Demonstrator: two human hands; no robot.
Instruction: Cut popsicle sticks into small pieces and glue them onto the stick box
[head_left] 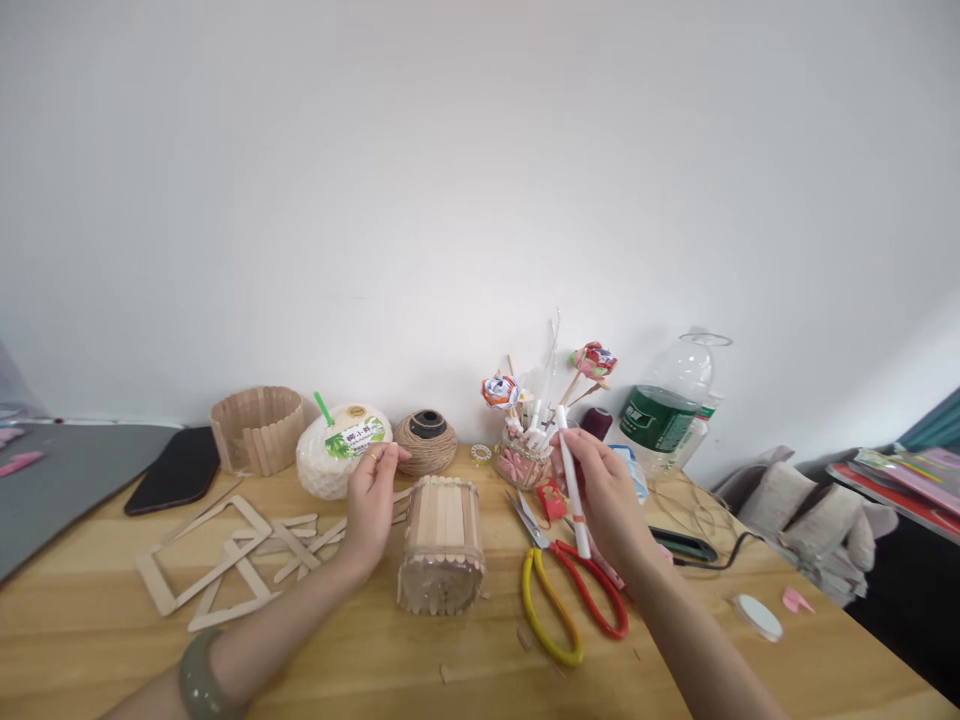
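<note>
On the wooden desk (112, 640) a stick box (442, 540) lay on its side in the middle, with scissors (559, 580) just to its right, loose stick frames (217, 560) to its left, and a coconut (341, 450) and a twine pot (426, 440) behind it. The left hand (373, 500) hovered just beside the box's upper left edge, its grip pressed together, though what it pinched was too small to tell. The right hand (604, 500) held a white pen (572, 480) nearly upright, its grip pinching the barrel, in front of a jar of paper flowers (521, 455).

Scissors (559, 585) right; near table (360, 680) seemingly open.
</note>
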